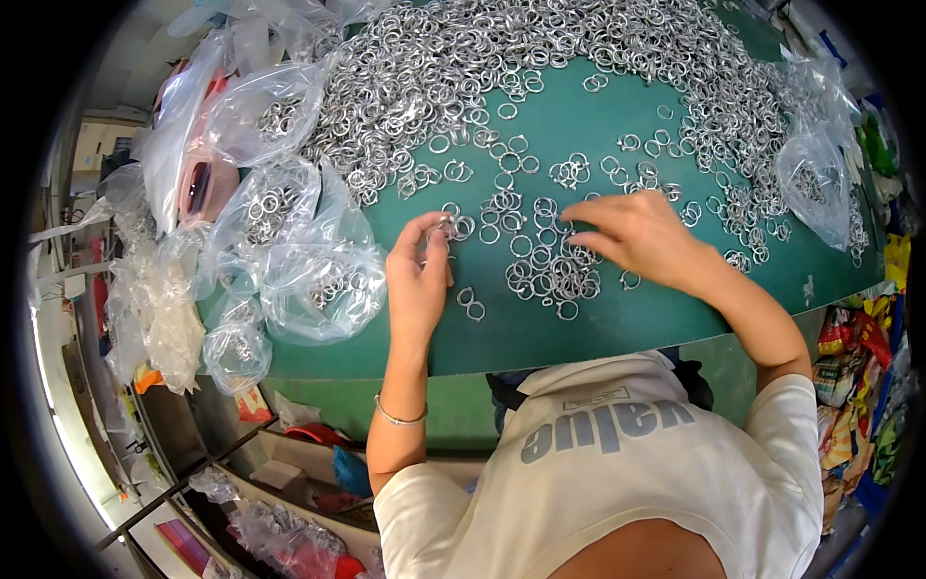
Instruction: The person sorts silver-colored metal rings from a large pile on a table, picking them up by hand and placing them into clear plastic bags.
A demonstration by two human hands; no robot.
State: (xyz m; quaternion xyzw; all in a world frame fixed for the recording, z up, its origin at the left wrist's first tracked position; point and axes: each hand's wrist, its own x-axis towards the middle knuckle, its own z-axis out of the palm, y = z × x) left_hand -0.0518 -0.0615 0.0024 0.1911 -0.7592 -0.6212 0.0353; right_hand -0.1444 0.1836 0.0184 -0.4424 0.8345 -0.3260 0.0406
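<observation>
My left hand [419,275] is closed in a pinch, with thumb and fingertips on a metal ring [447,223]; another ring or two sit right against the fingertips. To its right, my right hand [637,236] reaches in over a small loose pile of silver metal rings [552,275]. Its thumb and fingers are apart at the pile's right edge, and no ring shows between them. Many of the rings have a small knob or clasp. A small pair of rings [471,305] lies apart, just right of my left wrist.
A large heap of the same rings [434,87] curves across the far side of the green table [415,338]. Clear plastic bags holding rings [323,280] crowd the left, and another bag [812,179] lies at the right. Open drawers [299,463] stand below left.
</observation>
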